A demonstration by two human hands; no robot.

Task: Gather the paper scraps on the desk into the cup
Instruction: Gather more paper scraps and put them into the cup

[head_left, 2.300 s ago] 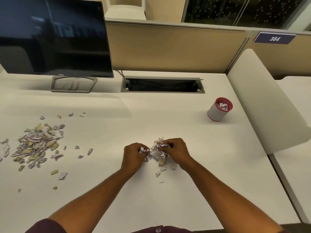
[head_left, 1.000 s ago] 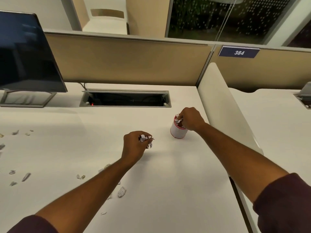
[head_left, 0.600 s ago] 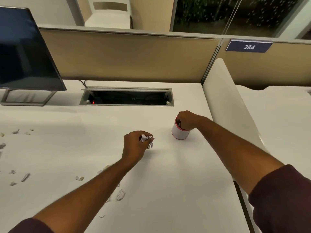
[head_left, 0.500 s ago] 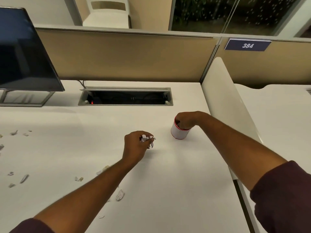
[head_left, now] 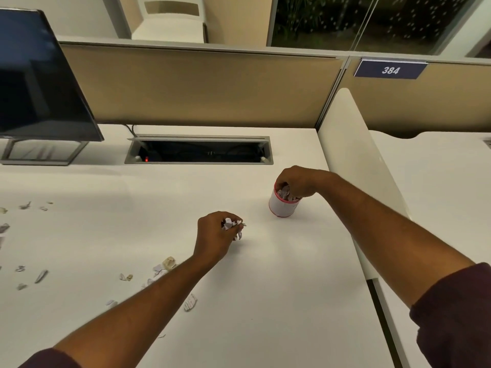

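Your right hand curls into the small white red-rimmed paper cup, pressing crumpled paper scraps; push sideways and it could tip. Your left hand clamps another wad above the white counter; loose bits may drop.

The right hand covers most of the mouth of the cup, so its far rim and most of what lies inside are hidden; whether the fingers pinch any paper there cannot be told. The left hand hides most of the crumpled scraps it grips. The left forearm covers part of the loose scraps behind it. The monitor and the scraps at the left edge are cut off by the frame. Both sleeves run out of view at the bottom.
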